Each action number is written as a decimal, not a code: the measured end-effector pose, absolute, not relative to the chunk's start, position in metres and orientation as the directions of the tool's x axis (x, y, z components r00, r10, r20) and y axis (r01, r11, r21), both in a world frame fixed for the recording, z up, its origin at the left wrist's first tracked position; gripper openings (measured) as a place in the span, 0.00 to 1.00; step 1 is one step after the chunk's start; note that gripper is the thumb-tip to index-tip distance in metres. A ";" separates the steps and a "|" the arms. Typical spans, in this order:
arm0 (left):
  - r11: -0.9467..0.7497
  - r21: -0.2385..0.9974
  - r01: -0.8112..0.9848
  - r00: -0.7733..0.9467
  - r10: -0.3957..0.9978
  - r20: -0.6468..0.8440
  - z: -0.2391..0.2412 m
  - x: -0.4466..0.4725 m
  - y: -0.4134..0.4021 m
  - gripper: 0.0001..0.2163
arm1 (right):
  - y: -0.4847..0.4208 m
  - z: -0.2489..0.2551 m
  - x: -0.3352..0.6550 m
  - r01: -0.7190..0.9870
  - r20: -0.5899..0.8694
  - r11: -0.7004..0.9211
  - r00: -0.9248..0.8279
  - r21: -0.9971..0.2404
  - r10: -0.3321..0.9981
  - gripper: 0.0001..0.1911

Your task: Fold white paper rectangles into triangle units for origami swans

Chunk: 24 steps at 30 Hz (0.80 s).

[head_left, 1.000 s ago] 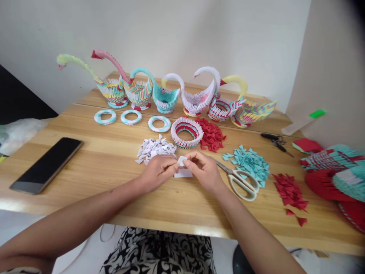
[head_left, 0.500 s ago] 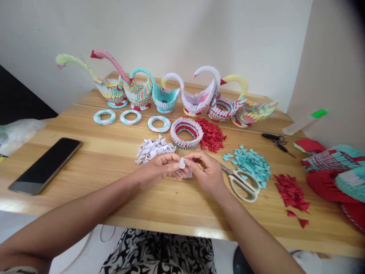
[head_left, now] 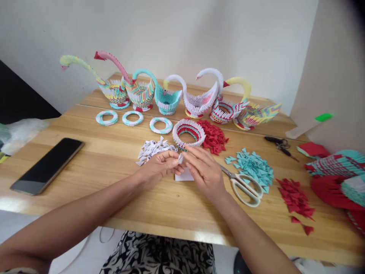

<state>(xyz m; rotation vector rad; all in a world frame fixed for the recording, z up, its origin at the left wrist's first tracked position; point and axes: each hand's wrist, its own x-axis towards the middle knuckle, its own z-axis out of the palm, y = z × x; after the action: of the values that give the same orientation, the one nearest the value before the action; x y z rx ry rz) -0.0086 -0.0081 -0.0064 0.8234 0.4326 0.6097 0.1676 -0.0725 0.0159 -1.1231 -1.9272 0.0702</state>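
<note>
My left hand (head_left: 159, 166) and my right hand (head_left: 203, 170) meet over the middle of the wooden table (head_left: 114, 190). Both pinch a small folded white paper piece (head_left: 180, 158) between their fingertips. A small stack of white paper slips (head_left: 184, 176) lies on the table just under the hands. A heap of folded white paper triangles (head_left: 152, 148) sits just beyond my left hand. A half-built red, white and teal paper ring (head_left: 188, 132) stands right behind my fingertips.
Several paper swans (head_left: 196, 97) line the back by the wall, with three teal rings (head_left: 132, 118) before them. Red triangles (head_left: 214, 137), teal triangles (head_left: 252, 164), white scissors (head_left: 246, 186) and more red pieces (head_left: 296, 198) lie right. A phone (head_left: 47, 164) lies left. Small black scissors (head_left: 281, 144) and stacked paper parts (head_left: 336, 171) are far right.
The hands have shifted slightly away from me toward the paper ring, still working the white piece. My right fingers have stretched out more over it. The view has drifted slightly.
</note>
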 end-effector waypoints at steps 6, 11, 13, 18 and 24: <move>0.530 0.770 -0.356 0.722 0.679 -0.133 -0.005 -0.008 -0.007 0.15 | -0.073 0.016 0.166 0.704 0.678 0.578 -0.186 -0.413 0.711 0.13; 0.460 0.819 -0.344 0.694 0.711 -0.108 0.000 -0.008 -0.008 0.12 | -0.074 0.013 0.168 0.712 0.653 0.580 -0.226 -0.396 0.723 0.11; 0.365 0.894 -0.262 0.676 0.730 -0.100 0.003 -0.009 -0.007 0.10 | -0.074 0.012 0.169 0.725 0.650 0.579 -0.240 -0.373 0.721 0.11; -0.043 0.994 0.104 0.688 0.725 -0.041 0.010 -0.015 -0.003 0.11 | -0.074 0.010 0.171 0.754 0.630 0.561 -0.260 -0.340 0.732 0.12; -0.155 0.972 0.174 0.647 0.762 0.006 0.010 -0.015 -0.003 0.13 | -0.072 0.008 0.170 0.761 0.629 0.560 -0.267 -0.328 0.731 0.11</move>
<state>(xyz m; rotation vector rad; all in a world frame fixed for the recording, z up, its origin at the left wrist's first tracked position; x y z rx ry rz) -0.0150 -0.0033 0.0105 1.6809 0.7729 0.6178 0.1701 -0.0725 0.0084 -1.1949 -2.0283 -0.0505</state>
